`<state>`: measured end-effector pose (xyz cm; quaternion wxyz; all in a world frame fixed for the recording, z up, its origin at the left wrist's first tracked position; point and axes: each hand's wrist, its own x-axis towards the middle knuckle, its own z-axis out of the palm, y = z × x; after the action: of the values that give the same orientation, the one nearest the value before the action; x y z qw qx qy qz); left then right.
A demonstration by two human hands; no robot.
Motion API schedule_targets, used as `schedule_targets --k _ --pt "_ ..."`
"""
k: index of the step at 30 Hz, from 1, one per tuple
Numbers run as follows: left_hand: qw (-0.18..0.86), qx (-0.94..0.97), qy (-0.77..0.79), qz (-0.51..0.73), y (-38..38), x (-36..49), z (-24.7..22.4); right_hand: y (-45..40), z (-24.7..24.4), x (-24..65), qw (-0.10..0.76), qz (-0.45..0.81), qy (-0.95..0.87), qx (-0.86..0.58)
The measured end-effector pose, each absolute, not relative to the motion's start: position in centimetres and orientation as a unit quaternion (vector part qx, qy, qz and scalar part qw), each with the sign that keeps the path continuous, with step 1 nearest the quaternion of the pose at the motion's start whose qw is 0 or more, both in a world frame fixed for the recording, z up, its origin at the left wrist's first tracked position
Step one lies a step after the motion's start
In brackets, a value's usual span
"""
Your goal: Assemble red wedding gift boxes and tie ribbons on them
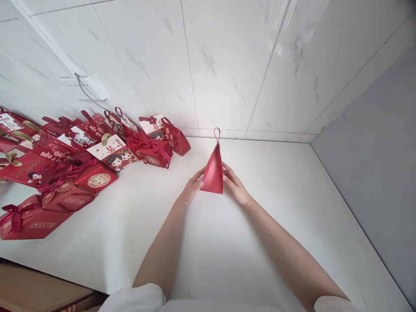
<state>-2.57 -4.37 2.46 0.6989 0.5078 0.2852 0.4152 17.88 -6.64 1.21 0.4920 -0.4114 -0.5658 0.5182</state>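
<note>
A red triangular gift box [212,175] with a thin ribbon loop at its top stands upright on the white table, one plain side facing me. My left hand [192,189] holds its lower left side, thumb at the front corner. On the other side, my right hand [236,185] grips the box with its fingers partly hidden behind it. Both hands are closed on the same box.
Several red gift boxes [73,195] with ribbons crowd the left of the white table [286,208]. Behind runs a marbled tile wall [224,65] with a socket and cable [86,89]. A grey panel [373,130] bounds the right; a cardboard box [35,288] sits low at left.
</note>
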Motion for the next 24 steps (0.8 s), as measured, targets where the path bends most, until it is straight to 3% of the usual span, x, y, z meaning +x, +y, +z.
schedule_targets --k 24 --pt "0.731 0.377 0.350 0.448 -3.1 -3.8 1.4 -6.4 1.3 17.8 0.533 0.522 -0.556 -0.366"
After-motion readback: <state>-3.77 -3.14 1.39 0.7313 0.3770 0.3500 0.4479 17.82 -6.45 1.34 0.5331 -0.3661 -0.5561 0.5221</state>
